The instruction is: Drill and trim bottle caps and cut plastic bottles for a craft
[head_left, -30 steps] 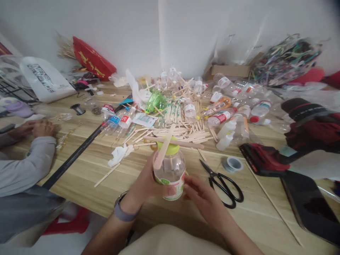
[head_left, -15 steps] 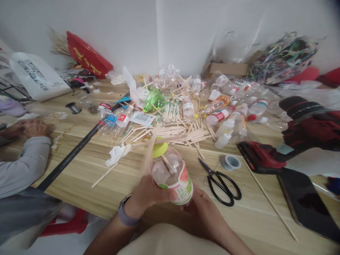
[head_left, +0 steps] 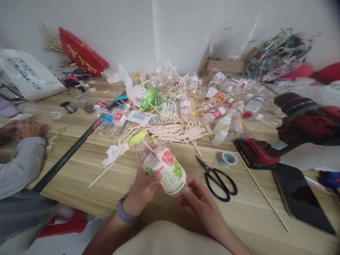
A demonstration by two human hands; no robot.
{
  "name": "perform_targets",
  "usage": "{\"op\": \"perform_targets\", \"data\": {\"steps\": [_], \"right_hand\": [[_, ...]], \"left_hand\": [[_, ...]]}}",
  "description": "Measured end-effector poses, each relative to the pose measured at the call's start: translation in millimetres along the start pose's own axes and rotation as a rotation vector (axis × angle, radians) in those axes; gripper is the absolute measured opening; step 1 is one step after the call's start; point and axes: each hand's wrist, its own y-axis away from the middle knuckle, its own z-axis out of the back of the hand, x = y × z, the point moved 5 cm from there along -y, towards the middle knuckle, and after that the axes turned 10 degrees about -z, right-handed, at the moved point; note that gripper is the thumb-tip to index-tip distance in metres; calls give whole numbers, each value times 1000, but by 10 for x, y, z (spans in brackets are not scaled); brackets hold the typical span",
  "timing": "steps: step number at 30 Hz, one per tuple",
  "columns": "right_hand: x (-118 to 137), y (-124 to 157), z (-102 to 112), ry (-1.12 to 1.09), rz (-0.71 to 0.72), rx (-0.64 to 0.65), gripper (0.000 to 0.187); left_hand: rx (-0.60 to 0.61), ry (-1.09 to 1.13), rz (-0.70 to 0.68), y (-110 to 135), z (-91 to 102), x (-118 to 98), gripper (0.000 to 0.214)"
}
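My left hand (head_left: 145,186) is wrapped round a clear plastic bottle (head_left: 162,166) with a yellow-green cap and a fruit label. The bottle is tilted, cap up and to the left, above the near edge of the wooden table (head_left: 106,184). A wooden stick shows inside the bottle near its neck. My right hand (head_left: 200,203) touches the bottle's bottom end with its fingers curled under it. A grey watch sits on my left wrist.
Black scissors (head_left: 220,180) and a tape roll (head_left: 227,158) lie right of my hands. A heap of wooden sticks (head_left: 177,131) and several empty bottles lie beyond. A red drill (head_left: 287,138) and a dark tablet (head_left: 300,196) are at right. Another person's sleeve (head_left: 23,166) rests at left.
The bottle has gone from upright to tilted with its cap leaning left, and has come lower and closer to me. The flat stick that lay over the cap no longer shows there.
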Motion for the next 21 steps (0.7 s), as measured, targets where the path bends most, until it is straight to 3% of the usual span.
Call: {"op": "perform_targets", "data": {"steps": [7,16,21], "right_hand": [[70,18,9,57,54,-76,46],[138,42,4,122,120,-108,47],[42,9,68,70,33,-119,58]], "left_hand": [[-14,15,6,10,9,49,90],[3,-17,26,43,-27,103,79],[17,-26,47,29,-72,105,78]]}}
